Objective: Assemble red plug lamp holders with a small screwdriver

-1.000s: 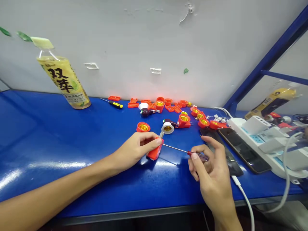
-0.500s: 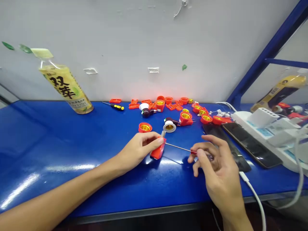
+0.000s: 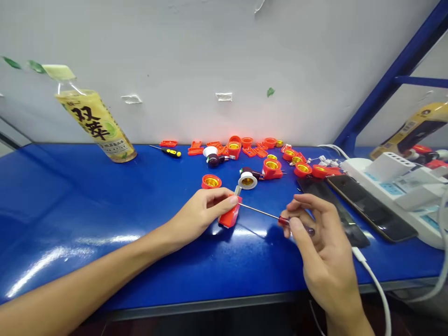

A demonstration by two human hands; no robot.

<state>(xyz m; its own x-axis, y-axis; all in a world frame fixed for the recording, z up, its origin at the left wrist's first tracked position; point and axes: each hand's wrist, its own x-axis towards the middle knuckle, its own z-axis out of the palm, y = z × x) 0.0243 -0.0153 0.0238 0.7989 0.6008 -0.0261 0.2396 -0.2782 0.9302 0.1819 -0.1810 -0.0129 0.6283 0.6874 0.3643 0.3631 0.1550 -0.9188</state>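
Observation:
Near the middle of the blue table, my left hand (image 3: pixel 201 213) is closed on a red plastic plug housing (image 3: pixel 230 217); a flat metal prong sticks out at its far end. My right hand (image 3: pixel 324 245) grips the dark red handle of a screwdriver (image 3: pixel 261 211) between thumb and fingers. The shaft runs left, and its tip meets the side of the housing by my left thumb. Just beyond my left hand lies a red lamp socket (image 3: pixel 211 181) with a gold threaded inside. A white-rimmed lamp socket (image 3: pixel 248 181) rests behind the housing.
Red sockets and shells (image 3: pixel 272 168) lie along the wall, with a black-and-yellow screwdriver (image 3: pixel 171 152). A drink bottle (image 3: pixel 101 126) leans at the left. To the right are a dark phone (image 3: pixel 371 207), a white power strip (image 3: pixel 425 224) with chargers, and a white cable (image 3: pixel 378 284).
The fingers of my right hand have shifted on the screwdriver handle, which shows more of its end. My left hand keeps its hold on the housing. The view has moved slightly.

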